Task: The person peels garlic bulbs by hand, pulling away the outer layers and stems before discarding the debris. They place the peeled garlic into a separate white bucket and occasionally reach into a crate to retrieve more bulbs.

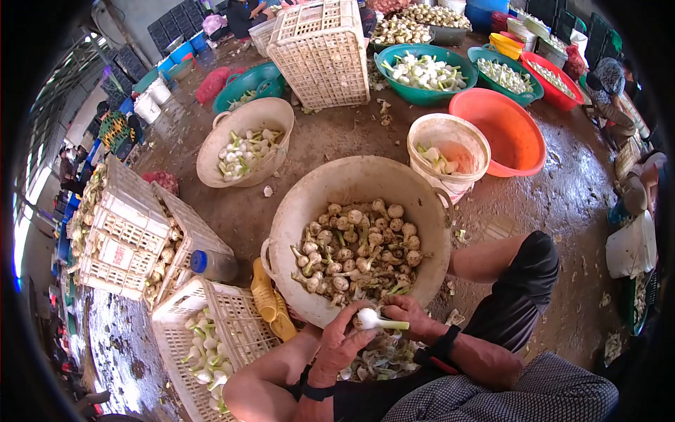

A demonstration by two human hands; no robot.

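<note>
My left hand is closed round a peeled white garlic bulb whose short green stem points right. Close beside it, my right hand has its fingers curled by the bulb and stem. What those fingers hold, if anything, is hidden. Just beyond both hands stands a large, dirt-stained pale tub with many brownish unpeeled garlic bulbs in it. Below the hands, between my legs, lies a heap of pale peelings.
At lower left, a plastic crate holds peeled garlic, beside yellow footwear and a blue-capped jar. A beige basin, a white bucket and an orange basin stand beyond the tub. People sit along both sides.
</note>
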